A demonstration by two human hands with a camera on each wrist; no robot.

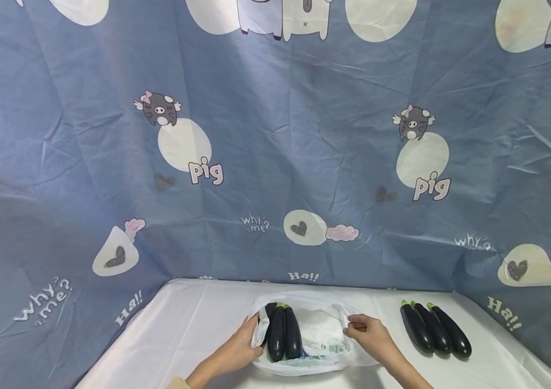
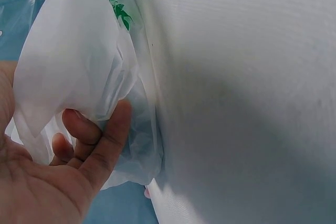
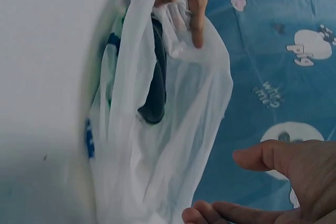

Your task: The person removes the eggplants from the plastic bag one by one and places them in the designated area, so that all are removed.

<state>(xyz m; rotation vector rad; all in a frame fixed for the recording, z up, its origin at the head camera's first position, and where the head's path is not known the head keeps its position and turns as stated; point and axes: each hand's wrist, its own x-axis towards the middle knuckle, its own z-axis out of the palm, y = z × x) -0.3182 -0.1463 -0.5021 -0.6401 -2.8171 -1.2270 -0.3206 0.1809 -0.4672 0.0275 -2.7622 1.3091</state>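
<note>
A white plastic bag (image 1: 321, 370) lies on the table with its mouth spread wide. Two dark eggplants (image 1: 276, 335) show clearly inside its left part, and a third dark shape is partly hidden beside them. My left hand (image 1: 240, 346) grips the bag's left rim, its fingers bent around the film in the left wrist view. At the right rim is my right hand (image 1: 371, 336); in the right wrist view its thumb (image 3: 260, 156) stands apart from the fingers, with the fingertips by the bag's edge and nothing held between them.
Three more eggplants (image 1: 436, 329) with green stem ends lie side by side at the right of the white table (image 1: 193, 308). A blue printed cloth (image 1: 275, 189) hangs behind the table and along both sides.
</note>
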